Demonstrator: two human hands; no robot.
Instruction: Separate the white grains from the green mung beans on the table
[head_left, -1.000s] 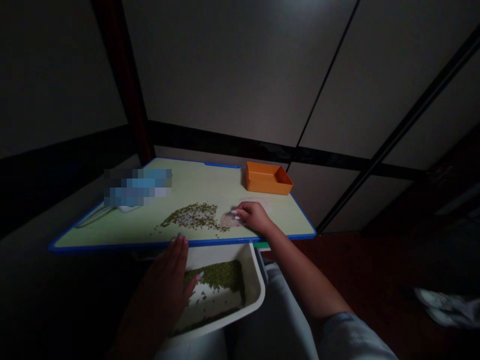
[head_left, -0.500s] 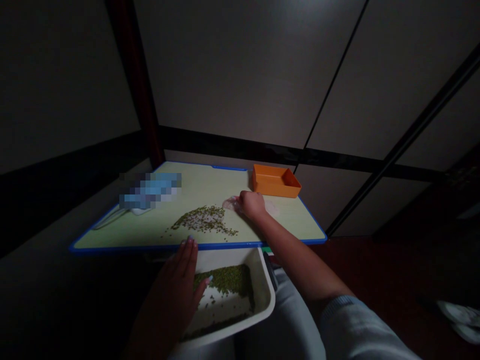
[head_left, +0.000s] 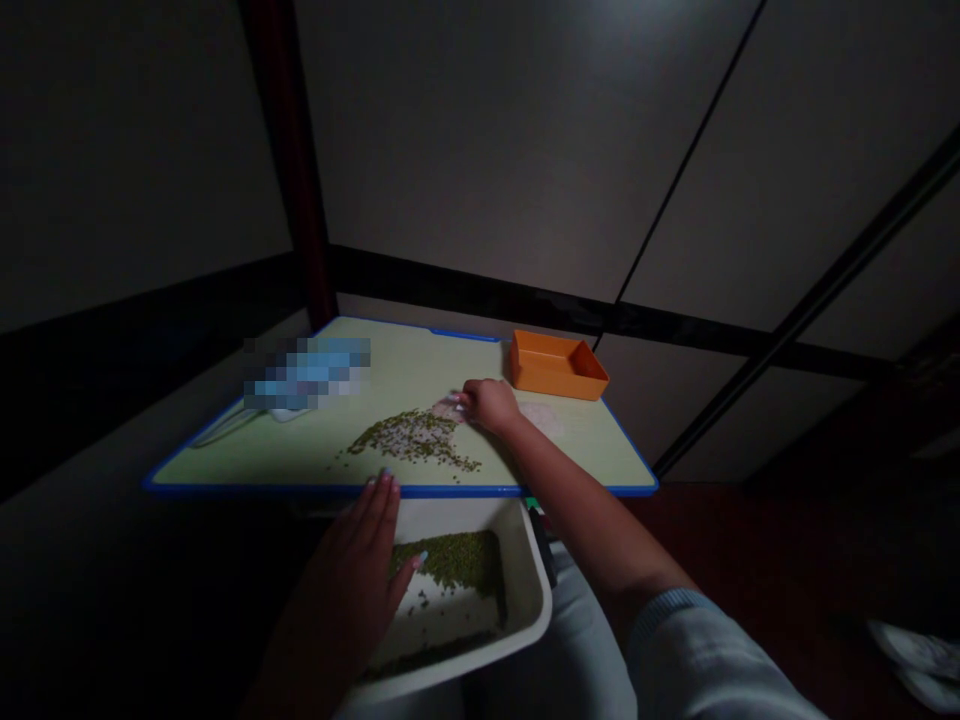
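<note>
Green beans or seeds [head_left: 409, 437], mixed with paler bits, lie spread on the pale yellow tabletop [head_left: 420, 360]. My right hand [head_left: 491, 405] is just right of the pile, its fingers closed on a pale, translucent, thin piece [head_left: 444, 408] that reaches the pile's upper right edge. The kind of piece is unclear. My left hand [head_left: 367, 540] is open, fingers stretched towards the table's front edge and thumb apart, over the left side of a white tub [head_left: 536, 600]. More green beans or seeds [head_left: 457, 560] lie in the tub, below the table edge.
An orange open box [head_left: 559, 375] stands at the back right of the table. At the left lies a blurred-out blue item [head_left: 311, 372] with a cable. A pale patch [head_left: 541, 417] shows right of my wrist. Cabinet panels [head_left: 487, 150] rise behind; shoes [head_left: 919, 660] are at lower right.
My right hand has moved a little left with the pale piece, towards the pile. My left hand stays where it was. The view has shifted slightly.
</note>
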